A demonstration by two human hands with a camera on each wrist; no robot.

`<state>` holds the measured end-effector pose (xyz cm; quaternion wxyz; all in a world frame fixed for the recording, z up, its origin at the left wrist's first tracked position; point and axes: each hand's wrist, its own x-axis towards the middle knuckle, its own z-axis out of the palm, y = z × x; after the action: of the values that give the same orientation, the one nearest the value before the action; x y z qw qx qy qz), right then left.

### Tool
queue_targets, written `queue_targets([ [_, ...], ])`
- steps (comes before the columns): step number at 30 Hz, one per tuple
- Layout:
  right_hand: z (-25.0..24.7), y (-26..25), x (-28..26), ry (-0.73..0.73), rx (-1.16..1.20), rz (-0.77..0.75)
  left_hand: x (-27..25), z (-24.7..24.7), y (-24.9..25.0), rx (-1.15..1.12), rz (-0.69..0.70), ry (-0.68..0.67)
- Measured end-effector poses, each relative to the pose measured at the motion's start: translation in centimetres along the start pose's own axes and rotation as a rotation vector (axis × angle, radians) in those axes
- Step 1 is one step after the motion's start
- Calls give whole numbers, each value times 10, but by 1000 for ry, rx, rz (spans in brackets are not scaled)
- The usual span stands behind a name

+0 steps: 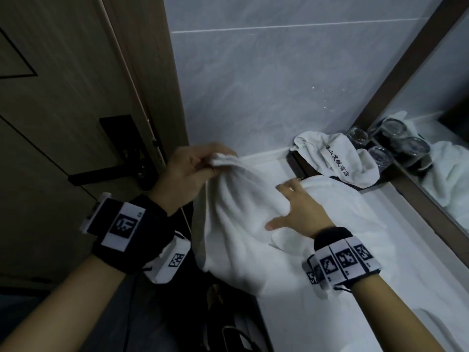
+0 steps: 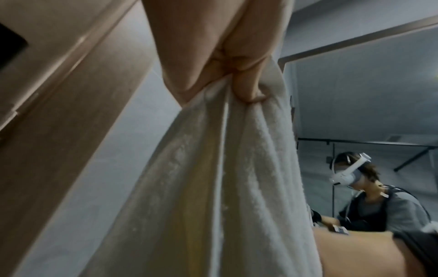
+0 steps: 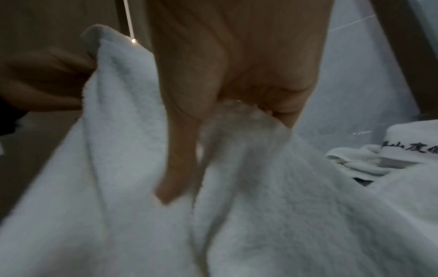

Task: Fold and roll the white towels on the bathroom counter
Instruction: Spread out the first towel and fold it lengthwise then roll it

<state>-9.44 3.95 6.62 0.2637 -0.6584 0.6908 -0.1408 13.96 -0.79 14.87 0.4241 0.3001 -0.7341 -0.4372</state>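
Observation:
A large white towel (image 1: 236, 224) hangs partly off the counter's left end, its other half lying on the white counter (image 1: 396, 283). My left hand (image 1: 212, 161) pinches its top corner and holds it lifted near the door; in the left wrist view the fingers (image 2: 246, 93) clamp bunched folds of the towel (image 2: 213, 187). My right hand (image 1: 281, 207) grips a fold lower down, thumb stretched out. Seen from the right wrist, its fingers (image 3: 237, 97) dig into the towel (image 3: 284, 206). A second white towel (image 1: 337, 158) with black lettering lies crumpled in the back corner.
Upturned drinking glasses (image 1: 380, 156) stand on a dark tray beside the mirror (image 1: 446, 118) along the right. A wooden door (image 1: 63, 97) with a black handle (image 1: 101, 171) is close on the left. A grey tiled wall (image 1: 279, 85) backs the counter. Dark floor lies below.

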Motion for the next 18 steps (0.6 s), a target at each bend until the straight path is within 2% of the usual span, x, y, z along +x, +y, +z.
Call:
queue_targets([
  [2, -4, 10, 4, -107, -150, 201, 3, -12, -1, -7, -16, 142],
  [4, -6, 19, 2, -117, -226, 321, 4, -26, -4, -39, -70, 304],
  [6, -5, 26, -1, -96, -175, 305, 4, -37, -8, -52, -127, 400],
  [8, -3, 32, -3, -88, -156, 268, 2, -45, -14, -10, -191, 435],
  [14, -3, 41, -11, 191, 541, 181, -7, -60, -36, 114, -378, 583],
  [18, -5, 26, -6, 296, 821, 150, -10, -62, -37, 146, -441, 607],
])
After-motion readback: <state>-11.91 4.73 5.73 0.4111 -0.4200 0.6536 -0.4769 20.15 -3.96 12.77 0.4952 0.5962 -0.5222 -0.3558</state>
